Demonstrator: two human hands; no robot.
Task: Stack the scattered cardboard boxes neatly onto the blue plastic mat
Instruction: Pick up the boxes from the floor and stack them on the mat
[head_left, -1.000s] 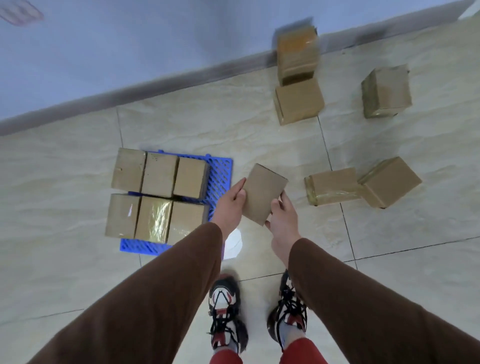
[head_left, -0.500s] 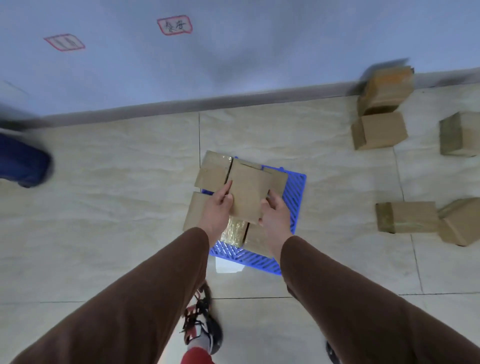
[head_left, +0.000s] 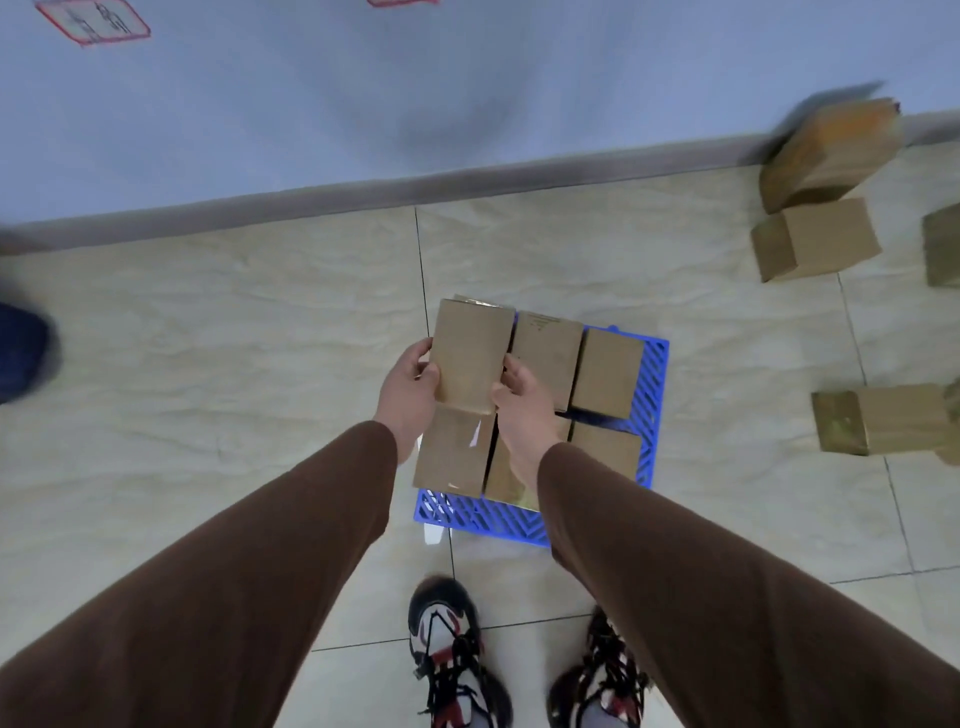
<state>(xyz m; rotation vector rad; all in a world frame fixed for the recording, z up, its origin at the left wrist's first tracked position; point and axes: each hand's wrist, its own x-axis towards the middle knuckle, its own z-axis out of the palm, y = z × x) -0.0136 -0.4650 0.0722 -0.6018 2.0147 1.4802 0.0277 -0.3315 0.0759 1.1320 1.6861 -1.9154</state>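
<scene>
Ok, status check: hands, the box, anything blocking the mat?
Left hand and right hand grip one cardboard box. Box over the blue mat's far-left stacked box. Nothing blocking.

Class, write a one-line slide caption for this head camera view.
Both hands, left hand and right hand, hold a cardboard box over boxes on the blue mat.

Cardboard box (head_left: 470, 358) held over blue mat (head_left: 652, 395)
Plain brown, flat, above far-left corner of boxes on mat (head_left: 605, 371); loose boxes (head_left: 818, 239) on floor at right.

Beige tiled floor (head_left: 208, 364), blue wall (head_left: 467, 78)
</scene>
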